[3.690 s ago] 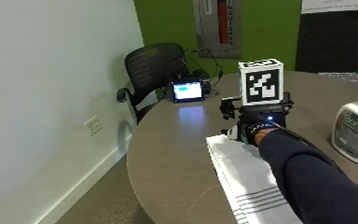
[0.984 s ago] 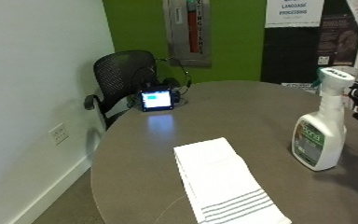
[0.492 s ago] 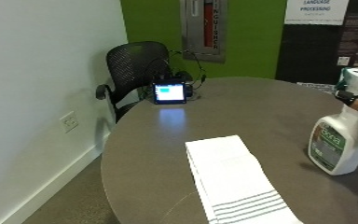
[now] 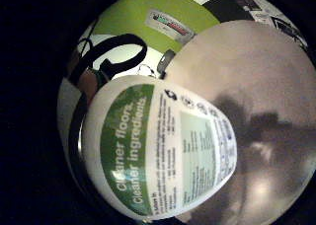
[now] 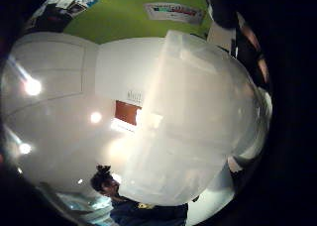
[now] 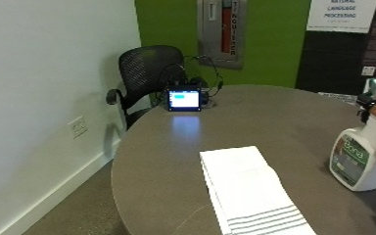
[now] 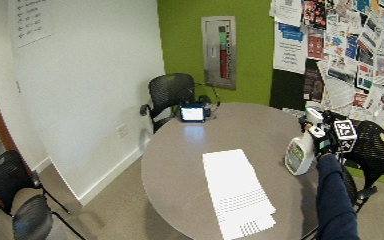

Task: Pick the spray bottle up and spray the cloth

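One round grey-brown table (image 6: 286, 122) takes up most of a small room with a white wall and a green wall; on it lie a folded white cloth (image 6: 246, 191) with grey stripes at its near end, flat in the middle, and a small lit screen (image 6: 184, 99) at the far edge by a black mesh chair (image 6: 146, 73). The bottle (image 6: 359, 156) stands upright on the table well to the cloth's right; judged rigid plastic, light to moderate depending on fill, smooth and likely slippery on the label, so best taken at the narrow neck under the trigger. The right hand (image 7: 326, 140) is at that neck and head, palm close against the bottle, but whether its fingers have closed round it cannot be told.
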The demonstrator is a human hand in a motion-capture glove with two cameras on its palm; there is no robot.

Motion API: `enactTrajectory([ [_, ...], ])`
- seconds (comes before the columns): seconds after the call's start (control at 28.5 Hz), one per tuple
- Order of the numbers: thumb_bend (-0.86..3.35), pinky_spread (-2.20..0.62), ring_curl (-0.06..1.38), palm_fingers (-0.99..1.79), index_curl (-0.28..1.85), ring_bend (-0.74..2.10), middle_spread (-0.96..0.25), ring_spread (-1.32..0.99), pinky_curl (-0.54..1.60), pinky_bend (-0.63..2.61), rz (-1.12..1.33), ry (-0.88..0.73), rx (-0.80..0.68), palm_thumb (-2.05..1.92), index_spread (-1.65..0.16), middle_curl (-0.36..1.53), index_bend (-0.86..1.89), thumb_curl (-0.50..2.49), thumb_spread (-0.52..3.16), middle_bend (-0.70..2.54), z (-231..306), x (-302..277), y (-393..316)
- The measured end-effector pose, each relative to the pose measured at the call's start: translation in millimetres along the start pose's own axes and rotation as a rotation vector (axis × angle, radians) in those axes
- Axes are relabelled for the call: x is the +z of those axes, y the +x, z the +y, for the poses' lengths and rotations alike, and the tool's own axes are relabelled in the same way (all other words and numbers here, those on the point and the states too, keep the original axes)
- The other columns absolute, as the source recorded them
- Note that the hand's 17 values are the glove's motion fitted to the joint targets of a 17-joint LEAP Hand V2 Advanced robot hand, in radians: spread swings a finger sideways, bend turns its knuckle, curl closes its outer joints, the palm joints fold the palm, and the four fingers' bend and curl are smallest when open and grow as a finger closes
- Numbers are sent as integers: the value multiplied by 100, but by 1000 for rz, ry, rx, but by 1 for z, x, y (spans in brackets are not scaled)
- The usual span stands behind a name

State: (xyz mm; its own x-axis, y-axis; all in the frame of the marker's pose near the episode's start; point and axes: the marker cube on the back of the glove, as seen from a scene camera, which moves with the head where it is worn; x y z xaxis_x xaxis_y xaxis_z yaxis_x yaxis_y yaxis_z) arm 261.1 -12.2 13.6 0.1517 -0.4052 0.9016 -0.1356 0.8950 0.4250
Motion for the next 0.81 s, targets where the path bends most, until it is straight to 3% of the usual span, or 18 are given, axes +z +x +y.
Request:
enactTrajectory([
  [0.21, 2, -18, 40, 114, 14, 80, -19, -25, 35, 59, -36, -12, 0, 93, -34, 44, 15, 49, 83, 59, 2, 0, 1],
  [0.42, -1, -29, 41, 119, 17, 75, -20, -25, 38, 64, -41, 28, -30, 96, -31, 45, 12, 51, 80, 56, 0, -7, 4],
  [0.81, -2, -34, 40, 127, 28, 65, -20, -25, 37, 57, -67, 6, 46, 96, -29, 46, 20, 52, 75, 51, 12, -4, 0],
])
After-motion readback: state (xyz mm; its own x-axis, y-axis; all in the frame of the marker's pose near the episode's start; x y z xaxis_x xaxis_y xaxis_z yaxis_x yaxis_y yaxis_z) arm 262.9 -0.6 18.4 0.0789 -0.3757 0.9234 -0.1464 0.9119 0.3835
